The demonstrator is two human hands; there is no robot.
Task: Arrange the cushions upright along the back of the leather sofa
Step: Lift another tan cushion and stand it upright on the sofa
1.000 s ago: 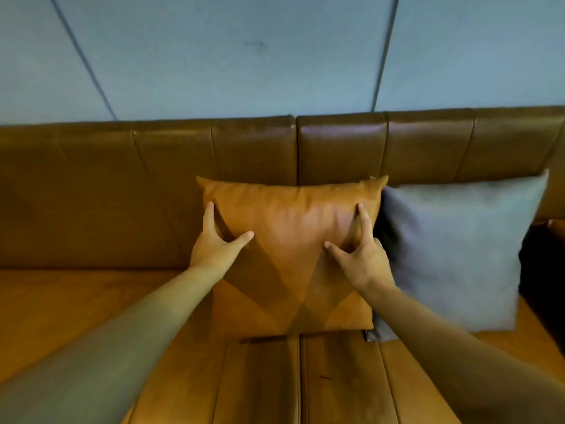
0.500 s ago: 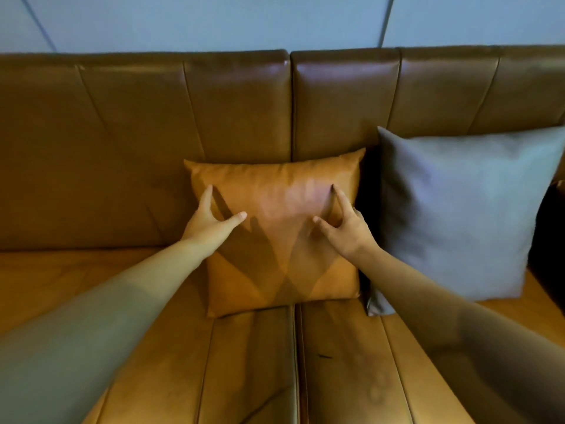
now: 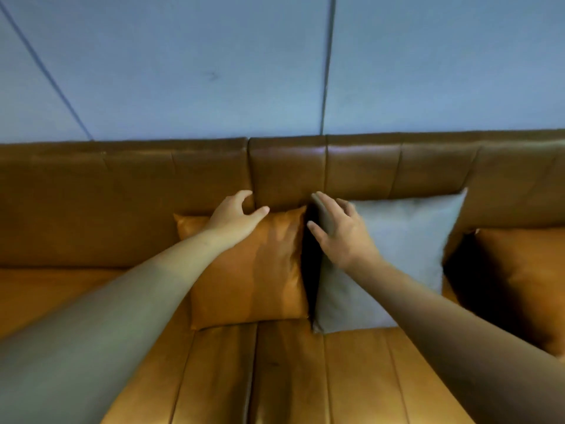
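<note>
The upper half of the view is filled by a blue-grey wall (image 3: 183, 65) crossed by thin dark seams. Below it the sofa (image 3: 91, 209) is seen, its brown leather back divided by vertical seams and its seat laid out in long panels toward the camera. Three cushions are stood upright on the seat against the back. The grey cushion (image 3: 403, 255) is the largest; its cloth looks matt and smooth, and its top right corner is raised to a point high on the backrest. The tan cushion (image 3: 260, 270), in shiny leather like the sofa, is set just left of it, with a narrow dark gap left between the two. A third cushion (image 3: 526, 280), also tan, is placed at the right and is cut off by the frame edge; a shadowed gap is seen between it and the grey one. A wide stretch of seat and backrest is left bare to the left of the tan cushion, and the seat in front of all three is bare. The left hand (image 3: 235, 217) is laid over the top edge of the tan cushion, fingers curled loosely and not clenched. The right hand (image 3: 339, 234) is spread on the grey cushion's upper left corner, fingers extended, thumb at the cushion's left edge, nothing gripped.
</note>
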